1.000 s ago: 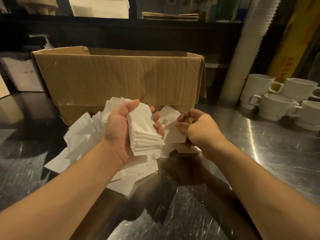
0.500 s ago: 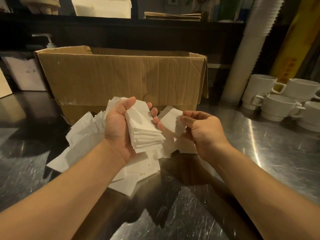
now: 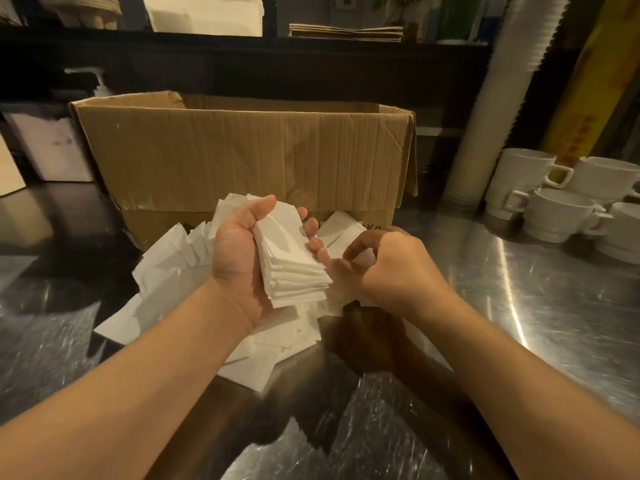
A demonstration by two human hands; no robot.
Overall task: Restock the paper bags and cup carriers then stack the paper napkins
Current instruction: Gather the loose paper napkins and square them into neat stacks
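Both hands are busy with napkins: a neat stack of napkins [image 3: 291, 265] is held upright in the left hand [image 3: 242, 258], thumb on top and fingers curled behind it, while the right hand [image 3: 388, 268] is curled over the loose napkins [image 3: 180, 271] on the counter [image 3: 519, 306]; whether one is pinched cannot be told. The loose pile is spread before a cardboard box [image 3: 242, 157]. If the grip is loosened, the thin sheets could be fanned out and dropped. Two sheets could also be taken together, and the stack edges left uneven.
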